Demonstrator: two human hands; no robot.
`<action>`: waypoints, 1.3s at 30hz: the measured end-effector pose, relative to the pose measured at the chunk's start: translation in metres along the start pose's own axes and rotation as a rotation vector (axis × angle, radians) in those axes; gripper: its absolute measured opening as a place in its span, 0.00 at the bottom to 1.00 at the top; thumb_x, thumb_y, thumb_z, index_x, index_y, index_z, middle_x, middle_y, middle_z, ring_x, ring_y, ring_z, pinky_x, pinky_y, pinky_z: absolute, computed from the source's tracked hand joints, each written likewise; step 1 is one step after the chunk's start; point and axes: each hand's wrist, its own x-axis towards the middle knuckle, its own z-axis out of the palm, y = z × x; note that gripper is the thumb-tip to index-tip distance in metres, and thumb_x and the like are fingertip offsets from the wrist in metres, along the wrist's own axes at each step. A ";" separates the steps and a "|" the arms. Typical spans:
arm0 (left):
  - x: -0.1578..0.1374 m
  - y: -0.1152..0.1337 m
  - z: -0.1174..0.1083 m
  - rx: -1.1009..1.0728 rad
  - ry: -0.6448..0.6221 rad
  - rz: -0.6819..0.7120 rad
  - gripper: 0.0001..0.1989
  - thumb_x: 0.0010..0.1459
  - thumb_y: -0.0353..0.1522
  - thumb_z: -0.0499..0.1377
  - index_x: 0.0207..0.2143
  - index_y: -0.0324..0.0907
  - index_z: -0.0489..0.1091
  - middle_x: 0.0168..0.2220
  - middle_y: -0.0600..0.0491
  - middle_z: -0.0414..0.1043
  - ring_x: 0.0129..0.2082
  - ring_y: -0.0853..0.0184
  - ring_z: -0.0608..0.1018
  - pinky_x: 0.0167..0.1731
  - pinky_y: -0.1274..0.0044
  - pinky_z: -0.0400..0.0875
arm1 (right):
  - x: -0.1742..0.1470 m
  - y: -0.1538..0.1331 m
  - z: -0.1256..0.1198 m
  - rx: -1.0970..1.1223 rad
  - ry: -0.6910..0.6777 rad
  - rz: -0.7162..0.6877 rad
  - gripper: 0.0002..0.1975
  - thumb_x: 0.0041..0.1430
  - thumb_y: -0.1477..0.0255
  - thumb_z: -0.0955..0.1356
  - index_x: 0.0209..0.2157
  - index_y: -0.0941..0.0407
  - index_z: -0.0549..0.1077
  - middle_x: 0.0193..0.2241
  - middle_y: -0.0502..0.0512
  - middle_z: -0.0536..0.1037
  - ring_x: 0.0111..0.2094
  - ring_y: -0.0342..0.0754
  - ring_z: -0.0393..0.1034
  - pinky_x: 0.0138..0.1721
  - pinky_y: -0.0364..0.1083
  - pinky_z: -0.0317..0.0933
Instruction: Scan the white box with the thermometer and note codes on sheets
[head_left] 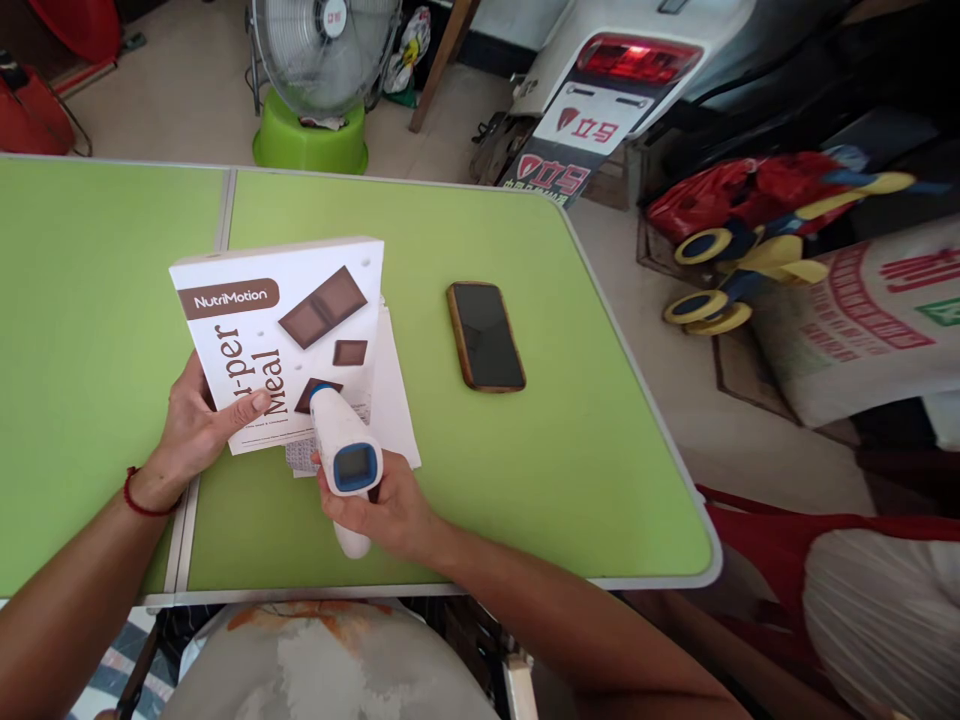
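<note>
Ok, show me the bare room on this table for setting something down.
Bare tabletop lies between the phone and the near-right corner, also upper left, beside the box. It's crowded left of the phone: box, white device, white sheet, left hand, right hand.

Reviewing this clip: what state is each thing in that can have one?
NutriMotion box: tilted, gripped in the left hand.
White handheld device: gripped in the right hand, nose towards the box; its screen shows no readable figures.
Phone: lying flat, screen dark.
Fan: standing on a green support; cannot tell if running.
</note>
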 end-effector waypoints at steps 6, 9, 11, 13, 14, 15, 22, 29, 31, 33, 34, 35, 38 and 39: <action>0.001 -0.004 0.000 -0.018 0.017 0.037 0.29 0.47 0.45 0.72 0.45 0.39 0.68 0.43 0.45 0.77 0.40 0.56 0.80 0.38 0.68 0.79 | 0.001 0.005 -0.001 -0.005 -0.010 -0.033 0.13 0.45 0.62 0.74 0.29 0.55 0.70 0.24 0.49 0.70 0.24 0.42 0.62 0.26 0.43 0.61; 0.001 -0.008 -0.001 -0.040 0.026 0.067 0.27 0.48 0.44 0.72 0.44 0.39 0.69 0.42 0.46 0.78 0.39 0.57 0.80 0.36 0.69 0.79 | 0.000 0.005 -0.004 -0.021 -0.026 -0.074 0.16 0.47 0.60 0.74 0.30 0.55 0.70 0.25 0.49 0.71 0.25 0.42 0.62 0.26 0.43 0.62; 0.001 -0.009 -0.004 -0.046 0.040 0.137 0.24 0.49 0.42 0.72 0.42 0.39 0.70 0.42 0.46 0.78 0.39 0.57 0.80 0.37 0.69 0.79 | -0.001 0.001 -0.010 -0.054 -0.024 -0.142 0.17 0.47 0.59 0.75 0.32 0.55 0.70 0.25 0.49 0.71 0.24 0.41 0.62 0.25 0.42 0.62; 0.003 -0.007 -0.006 -0.062 0.061 0.214 0.18 0.51 0.40 0.71 0.38 0.40 0.71 0.44 0.47 0.77 0.41 0.58 0.80 0.41 0.68 0.79 | -0.001 -0.006 -0.022 -0.141 0.027 -0.235 0.20 0.48 0.58 0.75 0.36 0.55 0.71 0.27 0.49 0.73 0.24 0.42 0.64 0.25 0.42 0.63; 0.004 -0.006 -0.007 -0.071 0.071 0.242 0.16 0.52 0.39 0.70 0.36 0.40 0.71 0.44 0.48 0.77 0.43 0.58 0.80 0.44 0.67 0.78 | -0.001 -0.010 -0.030 -0.213 0.077 -0.287 0.20 0.50 0.57 0.74 0.39 0.55 0.71 0.28 0.50 0.74 0.25 0.43 0.65 0.26 0.43 0.64; 0.006 -0.005 -0.007 -0.083 0.082 0.267 0.14 0.53 0.38 0.70 0.34 0.40 0.71 0.44 0.49 0.77 0.44 0.58 0.79 0.47 0.66 0.78 | 0.001 -0.013 -0.040 -0.313 0.136 -0.340 0.20 0.53 0.57 0.73 0.42 0.55 0.72 0.30 0.51 0.75 0.27 0.44 0.68 0.28 0.44 0.66; 0.022 -0.013 -0.013 -0.260 0.157 0.354 0.20 0.50 0.30 0.71 0.45 0.43 0.70 0.41 0.51 0.77 0.49 0.61 0.77 0.56 0.66 0.71 | 0.020 -0.004 -0.113 -1.203 0.444 -0.473 0.24 0.63 0.62 0.65 0.58 0.55 0.67 0.45 0.64 0.74 0.46 0.59 0.68 0.46 0.57 0.66; 0.031 -0.025 -0.022 -0.252 0.131 0.349 0.22 0.47 0.31 0.73 0.44 0.43 0.70 0.43 0.50 0.76 0.53 0.57 0.75 0.58 0.63 0.68 | 0.026 0.011 -0.123 -1.506 0.473 -0.318 0.23 0.62 0.68 0.64 0.58 0.58 0.67 0.44 0.66 0.73 0.42 0.60 0.66 0.43 0.58 0.64; 0.032 -0.025 -0.023 -0.233 0.134 0.352 0.22 0.47 0.31 0.73 0.43 0.44 0.70 0.43 0.51 0.76 0.54 0.57 0.75 0.59 0.63 0.68 | 0.025 0.011 -0.122 -1.515 0.488 -0.311 0.23 0.61 0.68 0.65 0.57 0.58 0.67 0.43 0.66 0.74 0.41 0.60 0.66 0.42 0.57 0.64; 0.032 -0.024 -0.024 -0.207 0.136 0.342 0.21 0.47 0.32 0.73 0.43 0.44 0.70 0.44 0.53 0.76 0.54 0.57 0.74 0.59 0.63 0.67 | 0.025 0.011 -0.122 -1.510 0.505 -0.323 0.22 0.61 0.68 0.65 0.56 0.58 0.68 0.42 0.65 0.74 0.40 0.60 0.66 0.42 0.57 0.64; 0.033 -0.024 -0.025 -0.190 0.134 0.333 0.21 0.48 0.33 0.73 0.43 0.44 0.69 0.43 0.54 0.76 0.54 0.58 0.74 0.59 0.62 0.67 | 0.025 0.011 -0.122 -1.505 0.515 -0.334 0.22 0.61 0.67 0.65 0.55 0.57 0.69 0.42 0.65 0.75 0.40 0.59 0.66 0.42 0.57 0.65; 0.033 -0.023 -0.025 -0.174 0.132 0.323 0.21 0.48 0.34 0.72 0.42 0.44 0.69 0.43 0.55 0.75 0.53 0.58 0.75 0.59 0.62 0.67 | 0.025 0.012 -0.123 -1.498 0.524 -0.346 0.21 0.61 0.67 0.66 0.55 0.57 0.69 0.41 0.65 0.75 0.40 0.59 0.66 0.42 0.57 0.65; 0.032 -0.020 -0.025 -0.158 0.111 0.285 0.18 0.50 0.35 0.71 0.41 0.44 0.69 0.43 0.56 0.75 0.51 0.59 0.75 0.59 0.60 0.66 | 0.025 0.014 -0.124 -1.478 0.528 -0.372 0.21 0.60 0.68 0.66 0.54 0.57 0.69 0.40 0.65 0.75 0.39 0.60 0.66 0.41 0.57 0.65; 0.031 -0.019 -0.025 -0.162 0.105 0.272 0.17 0.50 0.35 0.71 0.39 0.44 0.69 0.44 0.56 0.75 0.50 0.59 0.75 0.59 0.60 0.66 | 0.025 0.015 -0.123 -1.473 0.520 -0.374 0.21 0.60 0.68 0.65 0.54 0.57 0.69 0.40 0.65 0.74 0.39 0.60 0.66 0.41 0.57 0.65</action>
